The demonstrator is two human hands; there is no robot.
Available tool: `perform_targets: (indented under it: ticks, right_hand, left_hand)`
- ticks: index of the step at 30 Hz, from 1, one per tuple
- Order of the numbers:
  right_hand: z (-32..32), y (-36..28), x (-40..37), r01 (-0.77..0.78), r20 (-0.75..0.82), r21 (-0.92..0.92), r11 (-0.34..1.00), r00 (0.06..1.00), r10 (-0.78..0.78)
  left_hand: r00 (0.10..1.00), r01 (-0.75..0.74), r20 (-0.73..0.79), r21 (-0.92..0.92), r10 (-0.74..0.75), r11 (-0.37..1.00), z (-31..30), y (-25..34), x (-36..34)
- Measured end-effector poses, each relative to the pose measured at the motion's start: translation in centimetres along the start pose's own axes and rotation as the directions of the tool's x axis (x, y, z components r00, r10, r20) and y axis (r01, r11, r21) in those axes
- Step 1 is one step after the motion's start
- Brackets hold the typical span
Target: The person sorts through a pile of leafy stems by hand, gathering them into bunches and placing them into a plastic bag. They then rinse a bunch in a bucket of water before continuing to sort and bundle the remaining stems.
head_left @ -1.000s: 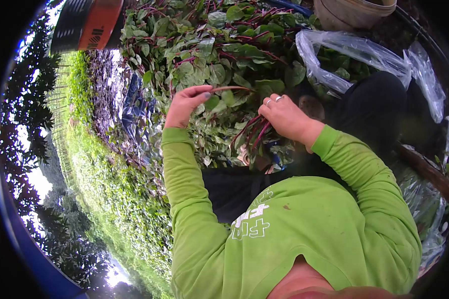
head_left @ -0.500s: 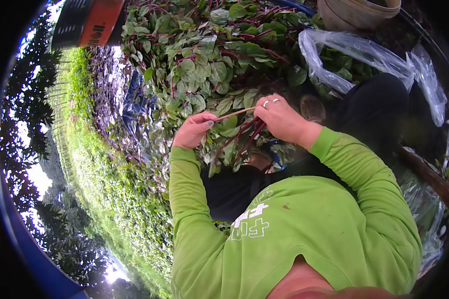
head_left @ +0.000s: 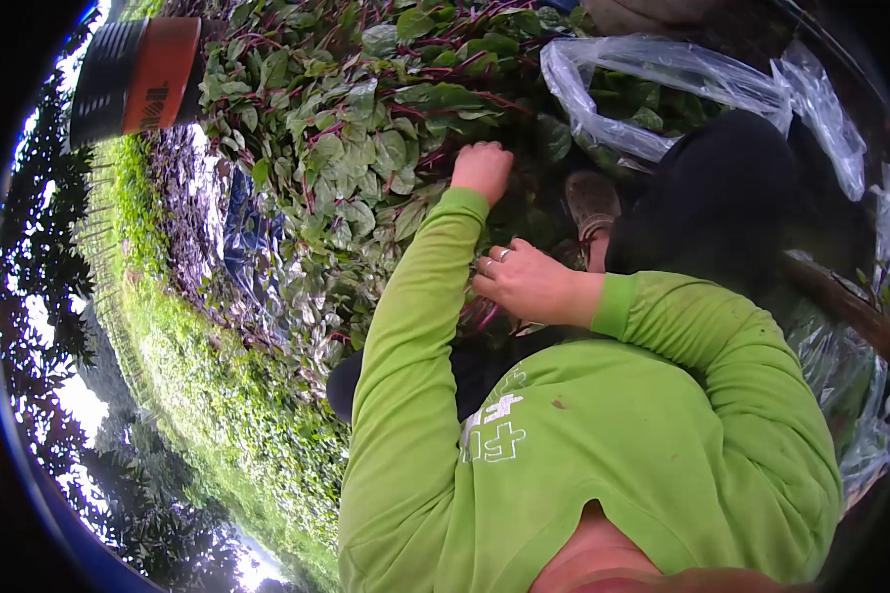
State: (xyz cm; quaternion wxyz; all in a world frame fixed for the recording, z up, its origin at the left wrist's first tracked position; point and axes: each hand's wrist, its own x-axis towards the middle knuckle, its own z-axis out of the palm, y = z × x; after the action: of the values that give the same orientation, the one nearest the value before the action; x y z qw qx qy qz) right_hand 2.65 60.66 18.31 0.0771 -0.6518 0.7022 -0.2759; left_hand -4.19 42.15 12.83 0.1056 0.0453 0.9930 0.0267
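Observation:
A broad heap of red-stemmed leafy greens [head_left: 366,148], looking like Malabar spinach, lies in front of me. My left hand [head_left: 482,170] reaches into its near edge, fingers curled down among leaves and stems; the fingertips are hidden, so what they grip does not show. Closer to my body, my right hand [head_left: 529,284], with two rings, has its fingers closed on a bunch of red stems [head_left: 483,313]. Most of that bunch is covered by the hand and the green sleeves.
A clear plastic bag [head_left: 682,74] lies open over greens at the right. A black and orange drum [head_left: 138,79] stands far left. My shoe [head_left: 593,203] and dark-trousered knee [head_left: 732,188] are beside the heap. A wooden stick [head_left: 845,301] lies at the right.
My left hand has let go of the thin brownish strip stretched between both hands and moved forward into the heap. My right hand has shifted slightly toward my body. The view has tilted.

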Motion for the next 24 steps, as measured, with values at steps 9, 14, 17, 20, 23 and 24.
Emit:
perform_targets:
  ticks: [9, 14, 17, 20, 23, 24]
  right_hand:
    - [-3.2, 1.5, 1.2, -0.151, -0.013, 0.002, 0.989, 0.988, 0.151]
    - [-3.5, 3.0, 3.1, -0.141, -0.26, -0.038, 0.989, 0.957, 0.127]
    - [-3.1, 4.1, 4.7, -0.191, -0.261, 0.048, 0.98, 0.945, 0.197]
    - [-1.9, 5.4, 6.1, -0.15, -0.334, 0.01, 0.989, 0.931, 0.145]
    - [-2.4, 4.6, 7.0, -0.156, -0.281, -0.072, 0.985, 0.951, 0.13]
    - [-2.2, 4.3, 7.1, -0.125, -0.262, -0.112, 0.986, 0.961, 0.092]
  left_hand:
    - [0.896, 0.351, 0.29, -0.926, -0.335, 0.137, -8.5, -8.6, -5.2]
    - [0.914, 0.227, 0.235, -0.972, -0.331, -0.063, -9.8, -9.6, -8.9]
    - [0.943, 0.227, 0.245, -0.968, -0.226, -0.104, -9.5, -8.5, -10.9]
    - [0.948, 0.27, 0.275, -0.961, -0.158, -0.053, -10.0, -7.0, -12.6]
    - [0.945, 0.192, 0.141, -0.97, -0.296, 0.149, -10.4, -5.8, -13.3]
    - [0.931, 0.155, 0.063, -0.961, -0.361, 0.231, -11.2, -4.8, -13.1]
